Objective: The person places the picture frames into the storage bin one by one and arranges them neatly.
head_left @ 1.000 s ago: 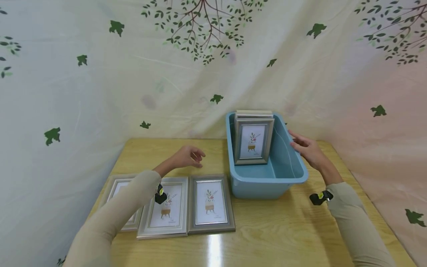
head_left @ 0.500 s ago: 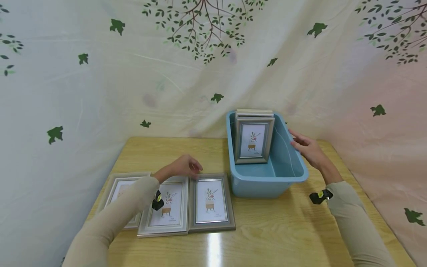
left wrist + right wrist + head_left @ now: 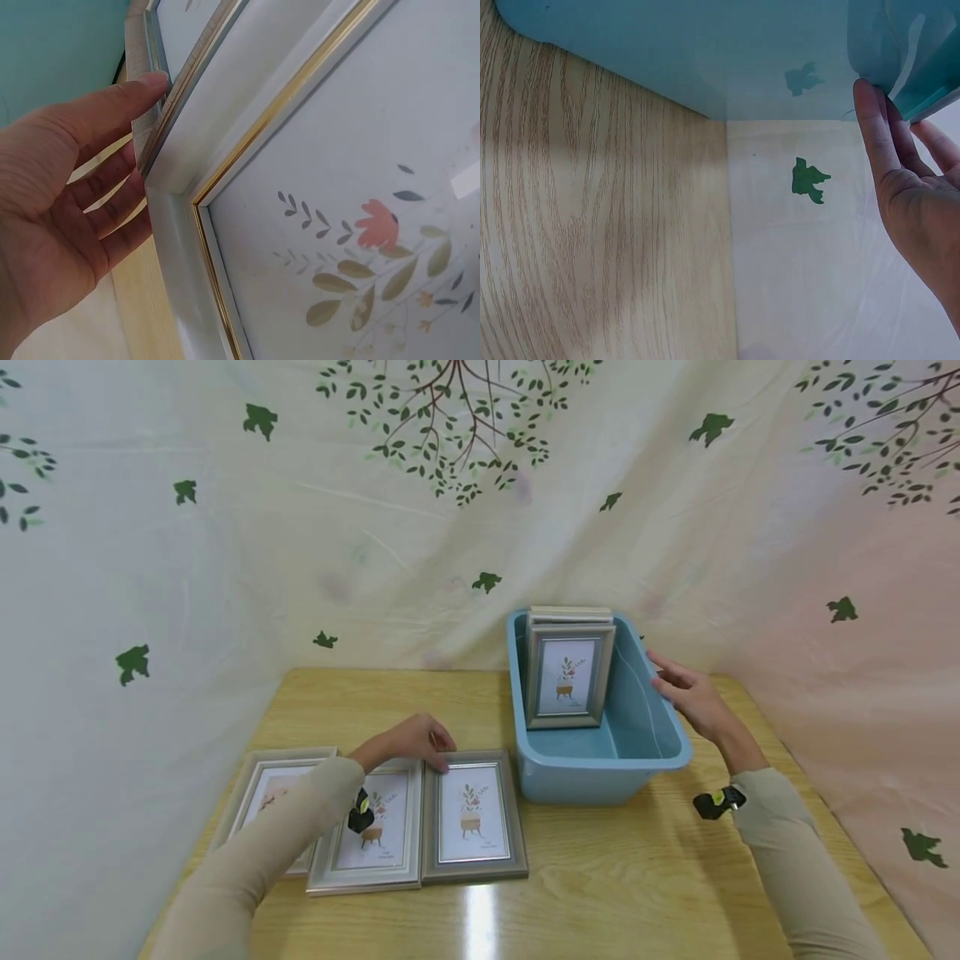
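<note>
In the head view my left hand (image 3: 412, 739) is at the upper left corner of a grey-brown picture frame (image 3: 516, 827) lying on the table. The left wrist view shows the thumb (image 3: 146, 86) on top of that frame's border and the other fingers (image 3: 124, 202) against its outer edge, so the hand pinches the corner. My right hand (image 3: 693, 697) touches the right rim of a light blue plastic bin (image 3: 600, 766). Its fingers (image 3: 874, 127) extend nearly straight along the bin's outer wall in the right wrist view. Several frames, the front one silver-grey (image 3: 535, 685), lean upright inside the bin.
A silver-white picture frame (image 3: 375, 881) lies left of the grey-brown one. Further left, a pale frame (image 3: 251, 777) is partly covered by my left sleeve (image 3: 277, 835). The wooden table (image 3: 600, 893) meets a leaf-patterned curtain (image 3: 420, 543) at the back.
My left hand has come down from above the table onto the corner of the grey-brown picture frame and pinches it. My right hand stays at the bin's rim.
</note>
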`<state>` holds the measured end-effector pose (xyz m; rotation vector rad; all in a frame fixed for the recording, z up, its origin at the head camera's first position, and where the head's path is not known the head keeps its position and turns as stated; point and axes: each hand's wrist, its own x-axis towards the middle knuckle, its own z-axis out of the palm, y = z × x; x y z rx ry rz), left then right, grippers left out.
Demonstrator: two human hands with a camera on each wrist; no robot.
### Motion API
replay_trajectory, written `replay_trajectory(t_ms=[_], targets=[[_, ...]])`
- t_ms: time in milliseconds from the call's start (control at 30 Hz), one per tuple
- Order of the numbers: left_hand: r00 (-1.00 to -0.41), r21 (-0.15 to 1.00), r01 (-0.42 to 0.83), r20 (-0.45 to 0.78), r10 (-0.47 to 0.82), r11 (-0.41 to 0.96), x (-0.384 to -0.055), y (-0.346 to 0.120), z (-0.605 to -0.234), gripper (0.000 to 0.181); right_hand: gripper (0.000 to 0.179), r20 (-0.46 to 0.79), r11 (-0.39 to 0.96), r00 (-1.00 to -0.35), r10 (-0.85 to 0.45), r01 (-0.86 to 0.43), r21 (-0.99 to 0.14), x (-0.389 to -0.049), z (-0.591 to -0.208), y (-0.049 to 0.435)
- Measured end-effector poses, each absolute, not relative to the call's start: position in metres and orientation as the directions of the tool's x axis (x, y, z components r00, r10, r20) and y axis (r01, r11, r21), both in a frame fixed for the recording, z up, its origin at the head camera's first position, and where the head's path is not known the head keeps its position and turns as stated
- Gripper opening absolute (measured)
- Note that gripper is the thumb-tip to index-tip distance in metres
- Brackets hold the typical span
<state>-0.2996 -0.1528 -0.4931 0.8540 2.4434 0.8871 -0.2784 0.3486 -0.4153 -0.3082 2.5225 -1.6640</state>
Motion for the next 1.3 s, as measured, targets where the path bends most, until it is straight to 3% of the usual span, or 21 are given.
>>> replay_trajectory(t_ms=[333, 567, 1033, 1300], targets=[[-0.757, 0.636, 0.373, -0.212, 0.618, 0.676, -0.303, -0.150, -0.495, 0.027, 0.064, 0.023, 0.380, -0.976, -0.218, -0.107, -0.919, -0.279, -0.416, 0.347], [-0.762, 0.614, 0.401, -0.188, 0.620, 0.680, -0.300, -0.148, -0.492, 0.027, 0.064, 0.027, 0.382, -0.975, -0.222, -0.113, -0.917, -0.279, -0.416, 0.349], [-0.823, 0.576, 0.374, -0.155, 0.546, 0.727, -0.288, -0.138, -0.483, 0.027, 0.065, 0.023, 0.378, -0.973, -0.229, -0.110, -0.919, -0.279, -0.419, 0.353], [-0.823, 0.580, 0.384, -0.139, 0.551, 0.719, -0.286, -0.133, -0.481, 0.028, 0.065, 0.026, 0.378, -0.969, -0.245, -0.120, -0.918, -0.278, -0.420, 0.357]])
